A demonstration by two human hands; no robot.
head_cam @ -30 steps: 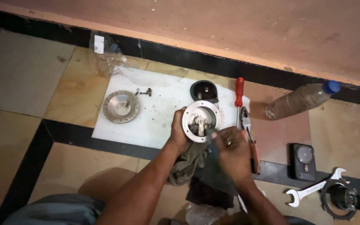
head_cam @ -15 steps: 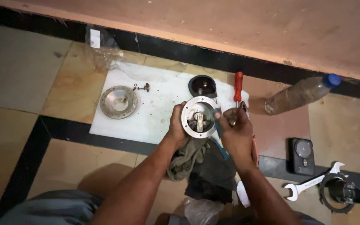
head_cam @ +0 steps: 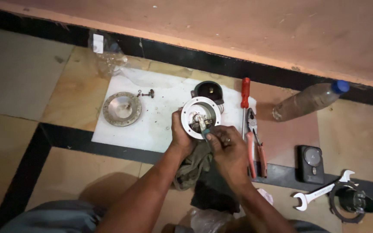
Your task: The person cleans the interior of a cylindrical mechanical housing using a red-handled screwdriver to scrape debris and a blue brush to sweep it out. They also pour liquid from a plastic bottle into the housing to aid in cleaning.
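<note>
— Over the white sheet (head_cam: 160, 116), what's held?
— Left hand (head_cam: 181, 137) grips a round white housing (head_cam: 200, 116); right hand (head_cam: 226, 149) pinches a small teal-handled tool (head_cam: 204, 129) inside it.

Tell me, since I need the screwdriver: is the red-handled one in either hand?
No, the red-handled screwdriver lies on the floor beside the pliers, apart from both hands.

A round white-rimmed metal housing (head_cam: 200, 116) sits tilted, open face toward the camera, above the white sheet's near edge, small metal parts visible inside; a slim teal-handled tool (head_cam: 204, 130) pokes into its opening from below; a greyish rag (head_cam: 193, 166) hangs beneath it.
</note>
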